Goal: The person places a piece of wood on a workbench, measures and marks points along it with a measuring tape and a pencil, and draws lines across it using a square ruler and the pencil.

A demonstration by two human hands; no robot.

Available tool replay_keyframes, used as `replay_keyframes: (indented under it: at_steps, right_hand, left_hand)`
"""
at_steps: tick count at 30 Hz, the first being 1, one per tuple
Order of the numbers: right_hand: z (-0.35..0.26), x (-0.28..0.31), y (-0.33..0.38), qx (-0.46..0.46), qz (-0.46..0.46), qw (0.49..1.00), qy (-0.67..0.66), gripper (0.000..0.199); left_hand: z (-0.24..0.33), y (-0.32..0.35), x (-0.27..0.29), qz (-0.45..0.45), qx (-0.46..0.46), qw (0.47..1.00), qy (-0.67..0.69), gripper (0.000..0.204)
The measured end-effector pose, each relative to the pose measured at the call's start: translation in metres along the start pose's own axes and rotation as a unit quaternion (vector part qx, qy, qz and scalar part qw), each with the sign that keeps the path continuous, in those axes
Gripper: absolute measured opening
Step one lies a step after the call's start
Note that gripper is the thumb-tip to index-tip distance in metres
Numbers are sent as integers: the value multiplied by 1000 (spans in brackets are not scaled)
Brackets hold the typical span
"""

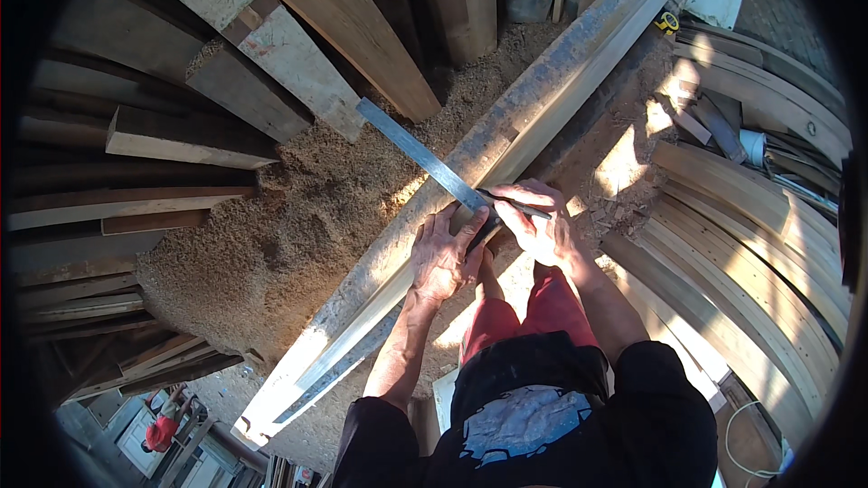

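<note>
A long pale wooden board (579, 90) lies diagonally along a worn beam (515, 90). Across both rests a try square, its metal blade (416, 152) reaching out past the beam's far side. My left hand (438, 258) is closed on the square by its dark stock, which is partly hidden under the fingers. Just right of it, my right hand (541, 224) grips a thin dark pencil (517, 202). The pencil's point is close to the blade's edge on the board; whether it touches cannot be made out.
Sawdust (262, 262) is heaped beyond the beam. Thick timbers (344, 18) lean in from the upper left, and stacked planks (741, 280) fill the right side. A yellow tape measure (667, 22) sits near the beam's far end. Another person in red (163, 432) is at lower left.
</note>
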State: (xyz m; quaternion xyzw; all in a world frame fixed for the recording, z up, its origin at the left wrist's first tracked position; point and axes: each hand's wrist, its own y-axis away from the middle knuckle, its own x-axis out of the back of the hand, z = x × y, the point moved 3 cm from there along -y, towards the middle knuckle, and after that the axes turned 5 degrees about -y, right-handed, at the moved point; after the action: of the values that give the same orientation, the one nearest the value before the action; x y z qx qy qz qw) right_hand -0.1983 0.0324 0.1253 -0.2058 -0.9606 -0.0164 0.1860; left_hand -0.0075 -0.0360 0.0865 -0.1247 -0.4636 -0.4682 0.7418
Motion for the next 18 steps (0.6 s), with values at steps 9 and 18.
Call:
replay_keyframes:
  at_steps: [9, 18]
  right_hand:
    - [-1, 14, 10, -62, -116, 989, 61, 8]
    - [10, -6, 2, -29, -27, 999, 11, 17]
  left_hand:
    - [-5, 3, -3, 16, 2, 1000, -6, 66]
    - [-2, 0, -4, 8, -3, 1000, 2, 68]
